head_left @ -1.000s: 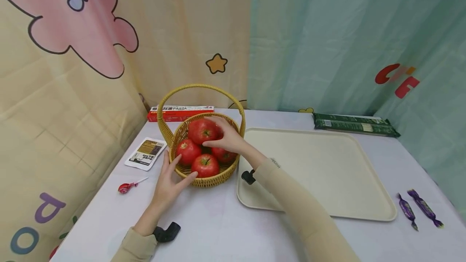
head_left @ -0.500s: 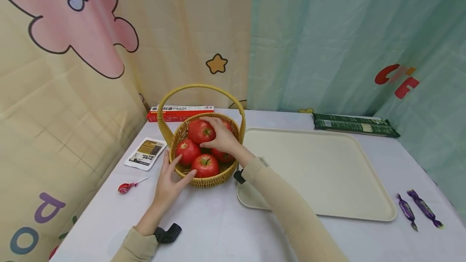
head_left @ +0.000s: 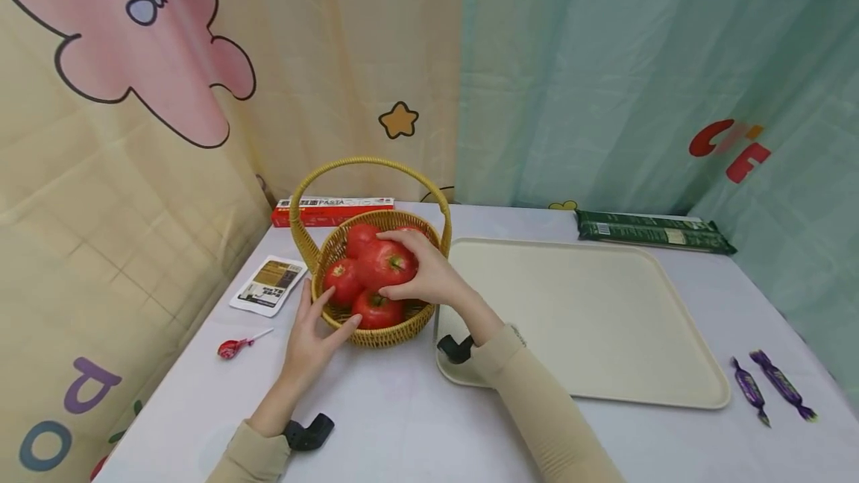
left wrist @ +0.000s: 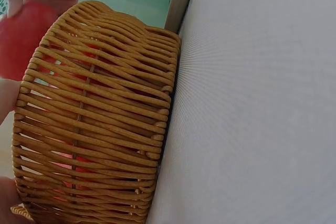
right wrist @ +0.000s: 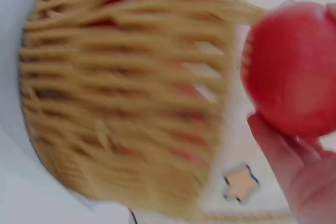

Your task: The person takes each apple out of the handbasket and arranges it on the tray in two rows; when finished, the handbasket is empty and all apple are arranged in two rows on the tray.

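Observation:
In the head view my right hand grips a large red apple, thumb and fingers curled round its side. This apple is raised over the others, and the right wrist view has it past the rim of the wicker basket. Lower in the basket are several more apples, one red apple at the left and another apple at the front. My left hand rests against the basket's near left rim, fingers spread and fairly straight; its fingertips show at the rim in the left wrist view.
A cream tray lies right of the basket. Behind the basket is a red pasta box; left are a white packet and a lollipop. Green packages lie at the back right, purple wrapped candies at the right.
My right hand has lifted the apple from the back of the basket and brought it nearer and slightly right, uncovering another apple behind. The left hand has stayed at the rim.

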A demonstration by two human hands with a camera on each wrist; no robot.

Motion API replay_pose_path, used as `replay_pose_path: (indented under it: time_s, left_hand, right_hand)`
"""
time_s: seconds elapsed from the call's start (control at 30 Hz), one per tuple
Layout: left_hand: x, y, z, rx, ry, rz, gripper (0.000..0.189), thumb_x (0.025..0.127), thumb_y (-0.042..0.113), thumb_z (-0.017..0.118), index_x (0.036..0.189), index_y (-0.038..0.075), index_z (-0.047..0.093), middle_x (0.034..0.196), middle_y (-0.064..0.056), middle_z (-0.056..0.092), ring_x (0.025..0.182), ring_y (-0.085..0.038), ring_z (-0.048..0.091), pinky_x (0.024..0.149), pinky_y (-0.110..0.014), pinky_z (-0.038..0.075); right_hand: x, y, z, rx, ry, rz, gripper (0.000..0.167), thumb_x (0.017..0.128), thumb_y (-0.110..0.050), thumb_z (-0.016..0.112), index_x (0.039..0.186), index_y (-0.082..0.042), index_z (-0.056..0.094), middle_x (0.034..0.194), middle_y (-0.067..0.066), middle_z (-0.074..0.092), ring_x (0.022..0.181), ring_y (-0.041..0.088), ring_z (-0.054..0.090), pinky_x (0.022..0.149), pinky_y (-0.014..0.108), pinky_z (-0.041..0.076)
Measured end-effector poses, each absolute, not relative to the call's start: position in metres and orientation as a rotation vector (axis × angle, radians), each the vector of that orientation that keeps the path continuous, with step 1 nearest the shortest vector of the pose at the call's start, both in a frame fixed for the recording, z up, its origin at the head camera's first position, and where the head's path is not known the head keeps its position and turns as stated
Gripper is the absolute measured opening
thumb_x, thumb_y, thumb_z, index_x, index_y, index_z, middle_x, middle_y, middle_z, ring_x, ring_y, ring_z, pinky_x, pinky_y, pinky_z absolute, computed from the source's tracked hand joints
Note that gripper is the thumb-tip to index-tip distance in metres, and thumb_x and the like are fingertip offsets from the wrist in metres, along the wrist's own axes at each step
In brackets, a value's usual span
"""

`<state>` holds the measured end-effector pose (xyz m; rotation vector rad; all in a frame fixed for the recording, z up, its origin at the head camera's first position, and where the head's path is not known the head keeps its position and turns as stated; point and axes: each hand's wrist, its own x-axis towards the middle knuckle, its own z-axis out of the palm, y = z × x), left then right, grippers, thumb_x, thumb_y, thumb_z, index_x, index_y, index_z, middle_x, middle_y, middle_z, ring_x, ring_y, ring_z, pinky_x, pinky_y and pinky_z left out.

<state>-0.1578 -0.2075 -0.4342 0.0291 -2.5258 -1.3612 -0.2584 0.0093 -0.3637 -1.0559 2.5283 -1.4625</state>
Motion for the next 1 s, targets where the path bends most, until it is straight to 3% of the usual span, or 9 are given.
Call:
replay_pose_path:
  time_s: [0.27, 0.43, 0.7, 1.0]
  left_hand:
    - [-0.158, -0.208, -0.436, 0.017, -2.503, -1.369, 0.075, 0.081, 0.039, 0.072, 0.139, 0.003, 0.042, 0.157, -0.013, 0.000, 0.142, -0.033, 0.004, 0.105, -0.063, 0.017]
    - [-0.158, -0.209, -0.437, 0.022, -2.506, -1.361, 0.074, 0.081, 0.037, 0.072, 0.139, 0.003, 0.042, 0.157, -0.013, 0.001, 0.142, -0.034, 0.004, 0.105, -0.064, 0.017]
    - [-0.159, -0.209, -0.437, 0.014, -2.500, -1.356, 0.073, 0.081, 0.037, 0.072, 0.139, 0.002, 0.043, 0.157, -0.014, 0.001, 0.142, -0.034, 0.004, 0.105, -0.063, 0.017]
    - [-0.159, -0.209, -0.437, 0.017, -2.504, -1.357, 0.073, 0.081, 0.038, 0.072, 0.139, 0.003, 0.043, 0.157, -0.014, 0.001, 0.142, -0.034, 0.004, 0.105, -0.063, 0.018]
  right_hand:
    - [-0.244, 0.094, -0.336, -1.209, 2.177, -1.768, 0.074, 0.073, -0.008, 0.076, 0.137, -0.019, 0.042, 0.132, 0.003, 0.040, 0.118, 0.024, 0.043, 0.084, 0.038, 0.051]
    - [-0.250, 0.149, -0.330, -1.043, 2.306, -1.985, 0.080, 0.072, 0.003, 0.071, 0.140, -0.011, 0.033, 0.134, 0.010, 0.039, 0.121, 0.027, 0.038, 0.081, 0.031, 0.052]
    - [-0.286, 0.163, -0.368, -0.418, 2.567, -2.024, 0.085, 0.075, -0.008, 0.076, 0.143, -0.016, 0.025, 0.142, 0.011, 0.035, 0.128, 0.030, 0.033, 0.091, 0.049, 0.047]
    - [-0.312, 0.148, -0.418, -0.120, 2.592, -1.840, 0.078, 0.077, -0.019, 0.077, 0.142, -0.020, 0.033, 0.140, 0.012, 0.037, 0.127, 0.032, 0.034, 0.095, 0.050, 0.043]
